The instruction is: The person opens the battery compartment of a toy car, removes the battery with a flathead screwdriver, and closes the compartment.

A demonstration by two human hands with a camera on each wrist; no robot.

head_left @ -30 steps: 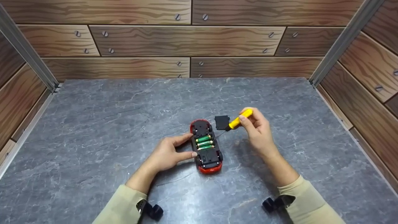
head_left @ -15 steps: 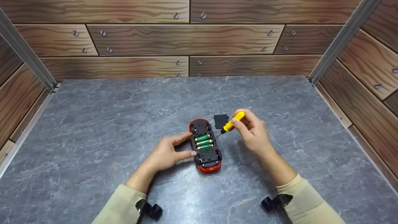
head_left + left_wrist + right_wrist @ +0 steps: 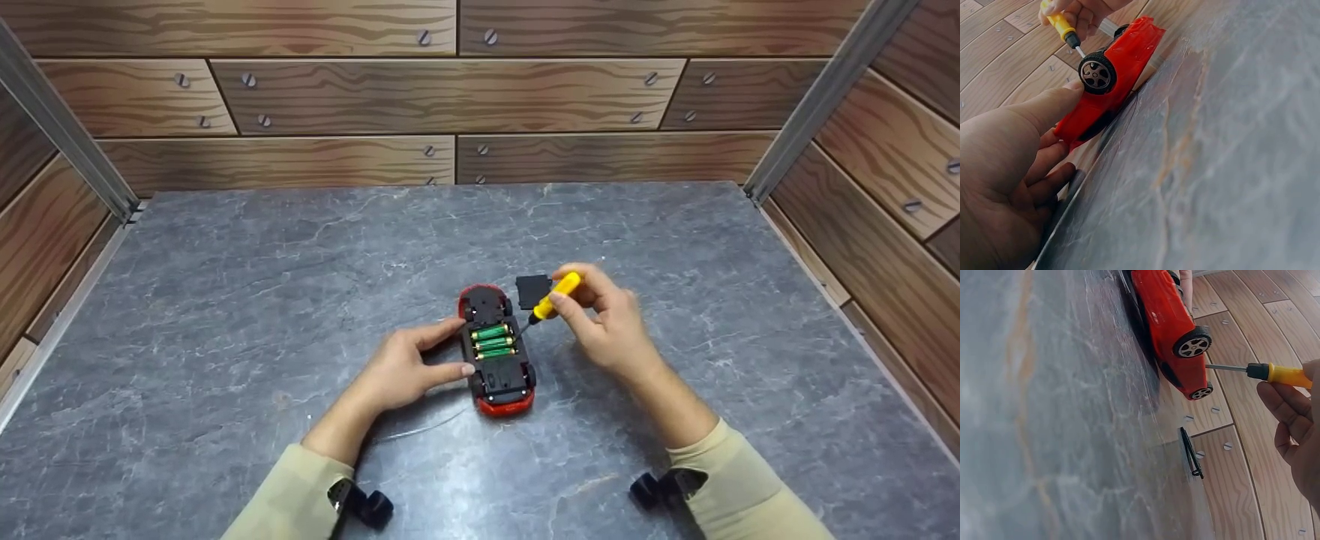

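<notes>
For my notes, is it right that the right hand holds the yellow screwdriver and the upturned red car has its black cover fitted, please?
Not quite: the black cover is off, lying on the table beside the upturned red car, as the head view shows. The right hand does hold the yellow screwdriver.

The left hand (image 3: 401,369) spreads its thumb (image 3: 448,373) and index finger (image 3: 439,335); the right hand (image 3: 611,330) pinches, lower fingers (image 3: 1288,412) apparently curled.

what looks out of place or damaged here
The red toy car is upside down, its green batteries exposed: what looks like their black cover lies off it on the table. No damage or spill stands out.
</notes>
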